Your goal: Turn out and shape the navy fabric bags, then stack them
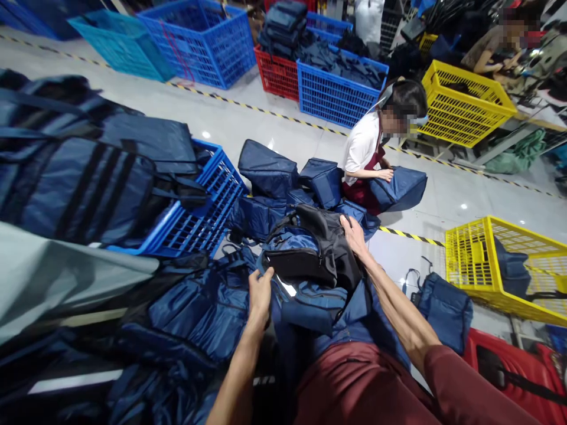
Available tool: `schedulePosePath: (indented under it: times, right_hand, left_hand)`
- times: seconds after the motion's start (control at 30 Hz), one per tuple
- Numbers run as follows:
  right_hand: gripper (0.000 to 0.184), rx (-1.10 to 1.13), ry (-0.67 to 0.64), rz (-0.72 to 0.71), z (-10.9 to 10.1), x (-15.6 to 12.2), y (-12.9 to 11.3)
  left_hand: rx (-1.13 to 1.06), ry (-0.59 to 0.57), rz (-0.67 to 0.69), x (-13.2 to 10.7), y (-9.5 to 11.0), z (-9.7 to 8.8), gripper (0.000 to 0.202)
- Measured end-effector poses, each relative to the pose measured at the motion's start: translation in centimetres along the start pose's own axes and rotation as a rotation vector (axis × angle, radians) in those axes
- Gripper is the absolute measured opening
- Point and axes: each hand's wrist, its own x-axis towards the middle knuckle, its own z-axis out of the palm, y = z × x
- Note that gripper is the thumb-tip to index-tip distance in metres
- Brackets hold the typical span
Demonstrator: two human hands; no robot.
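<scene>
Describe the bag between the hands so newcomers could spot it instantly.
Find the maroon clothing at the bottom edge. Just above, the bag is between the left hand and right hand. Black panels set it apart from the plain blue bags beyond.

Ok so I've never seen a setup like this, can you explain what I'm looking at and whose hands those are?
There's no robot here. This single picture comes from a camera worn on a person's head, looking forward and down, so the two bare hands reaching in from below are the wearer's own. The right hand grips the far side of a black-and-blue bag. The left hand is at its near-left edge; how firmly it holds is unclear. Blue bags are heaped at left, beside a loaded blue crate. Ahead, on the floor, a co-worker handles a boxy blue bag.
</scene>
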Motion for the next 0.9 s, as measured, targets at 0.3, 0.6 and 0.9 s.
schedulePosePath:
  times: [0.3, 0.6, 0.9]
  right_hand:
    - [0.083, -0.079, -0.157, 0.425, -2.0, -5.4, 6.8]
    - [0.050, -0.233, -0.284, 0.351, 1.0, -4.6, 4.6]
    - [0.055, -0.539, 0.015, 0.028, -7.1, -2.4, -2.0]
  left_hand:
    - [0.489, -0.122, 0.997, -9.6, 11.0, 4.8, 0.069]
    - [0.872, -0.182, 1.168, -8.6, 7.7, 9.3, 0.063]
    - [0.516, 0.088, 1.010, -11.8, 9.3, 0.2, 0.048]
